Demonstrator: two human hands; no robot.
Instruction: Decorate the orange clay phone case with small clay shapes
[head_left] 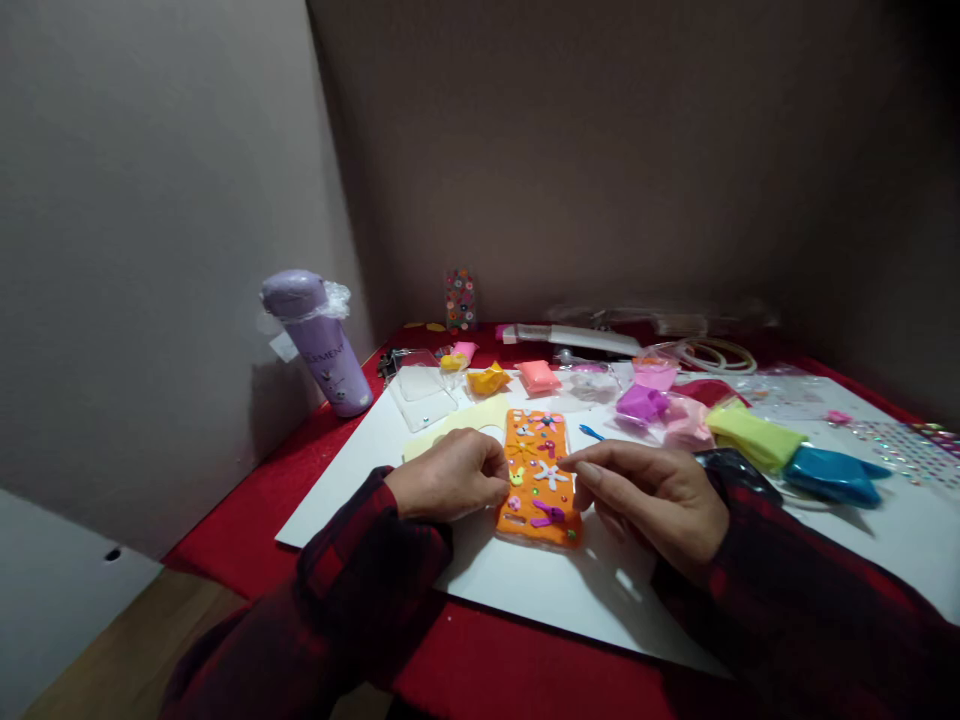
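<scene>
An orange clay-covered phone case (pixel 531 485) lies flat on the white board (pixel 360 480), decorated with flowers, a yellow bunny shape, purple and pink pieces and small gems. Over its left edge is my left hand (pixel 457 475), fingers curled and closed; whatever sits between the fingertips is hidden. My right hand (pixel 652 495) hovers at the case's right edge, thumb and index finger brought together near the white flower (pixel 551 474). Anything in that pinch is too small to make out. A blue modelling tool (pixel 591 432) lies just beyond the right hand.
Clay packs, including orange (pixel 488 379), coral (pixel 538 377), purple (pixel 642 405), yellow-green (pixel 754 436) and blue (pixel 836 476), line the board's back and right. A clear case (pixel 421 400) lies back left. A purple tumbler (pixel 322 350) stands left; gem sheets (pixel 911 455) lie far right.
</scene>
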